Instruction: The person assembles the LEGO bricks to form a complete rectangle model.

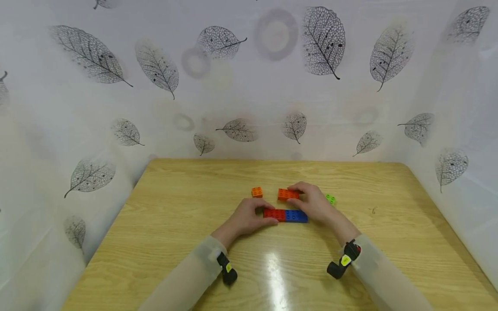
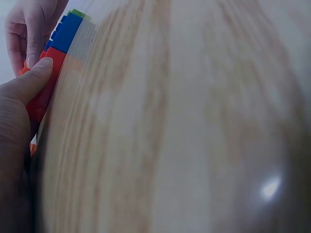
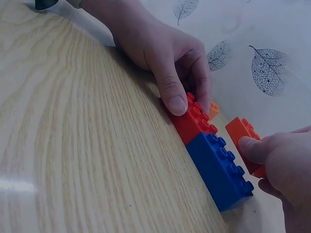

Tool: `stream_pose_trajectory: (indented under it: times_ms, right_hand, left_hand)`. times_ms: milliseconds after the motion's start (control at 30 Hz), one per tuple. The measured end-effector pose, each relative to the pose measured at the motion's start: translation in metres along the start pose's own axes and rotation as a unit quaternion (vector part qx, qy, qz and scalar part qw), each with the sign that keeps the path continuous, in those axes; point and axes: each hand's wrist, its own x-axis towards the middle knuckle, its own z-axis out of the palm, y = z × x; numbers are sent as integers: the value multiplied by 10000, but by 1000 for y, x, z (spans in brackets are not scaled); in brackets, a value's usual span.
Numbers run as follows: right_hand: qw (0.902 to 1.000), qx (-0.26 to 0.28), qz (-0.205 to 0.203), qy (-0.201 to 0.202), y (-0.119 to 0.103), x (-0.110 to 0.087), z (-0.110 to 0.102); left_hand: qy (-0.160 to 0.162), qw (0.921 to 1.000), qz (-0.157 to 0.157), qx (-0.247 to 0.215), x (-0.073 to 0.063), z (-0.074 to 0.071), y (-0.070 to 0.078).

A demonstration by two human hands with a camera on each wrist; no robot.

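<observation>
A red brick (image 1: 274,214) and a blue brick (image 1: 296,216) lie end to end on the table, studs up. My left hand (image 1: 247,217) grips the red one, thumb on its near side and fingers on the far side. Just beyond this row, my right hand (image 1: 317,206) pinches an orange-red brick (image 1: 285,194) between thumb and fingers at its right end. In the right wrist view this held brick (image 3: 237,132) is alongside the row, with a gap between them. The right hand covers part of the blue brick's right end in the head view.
A small orange brick (image 1: 256,192) lies behind my left hand. To the right of my right hand is a light green brick (image 1: 331,199), partly hidden by it. The wooden table (image 1: 186,190) ends at a leaf-patterned curtain (image 1: 241,90) at the back and sides.
</observation>
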Motion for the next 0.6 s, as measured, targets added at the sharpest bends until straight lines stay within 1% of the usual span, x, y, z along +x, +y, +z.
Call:
stream_pose_trajectory:
  times_ms: [167,367,600]
  right_hand:
    - [9998,-1,-205,-41,-7,-3,-1]
    - [9993,3,-346,-119,-13,-8,-1]
    - [9991,7,-383,-201,-17,-14,0]
  left_hand:
    - [-7,10000,8,-22,0,-1,0]
    - [-19,10000,-31,25,0,0,1]
    - [-28,9999,-59,88,0,0,1]
